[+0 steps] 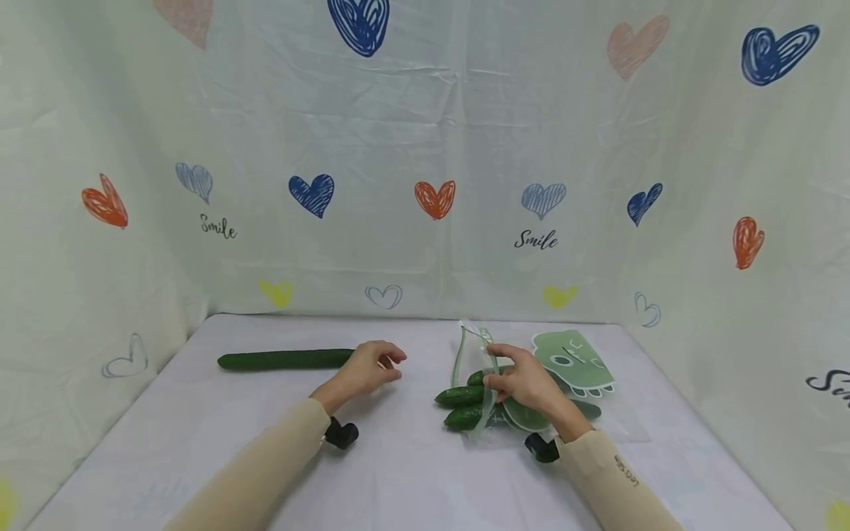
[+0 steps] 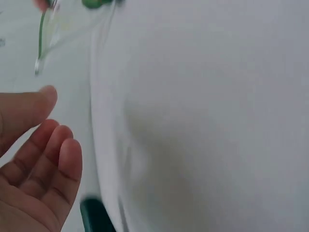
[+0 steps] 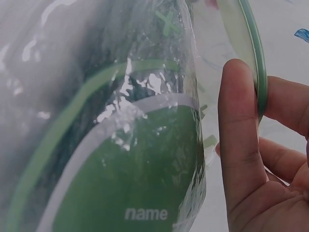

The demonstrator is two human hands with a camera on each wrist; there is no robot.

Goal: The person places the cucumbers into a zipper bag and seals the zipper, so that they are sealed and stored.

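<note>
White tabletop [image 1: 412,479] bears cucumbers [image 1: 460,397] and a bag [image 1: 574,361] before a heart-printed backdrop [image 1: 372,243]

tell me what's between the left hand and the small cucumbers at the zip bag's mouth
In the head view, only a bare stretch of white table surface separates the left hand from the small cucumbers.

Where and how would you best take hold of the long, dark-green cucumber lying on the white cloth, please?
I would take the long, dark-green cucumber near its middle, from above, closing across its narrow width: it lies flat, slim and straight, running sideways in the head view, with bare white cloth along both long sides.
</note>
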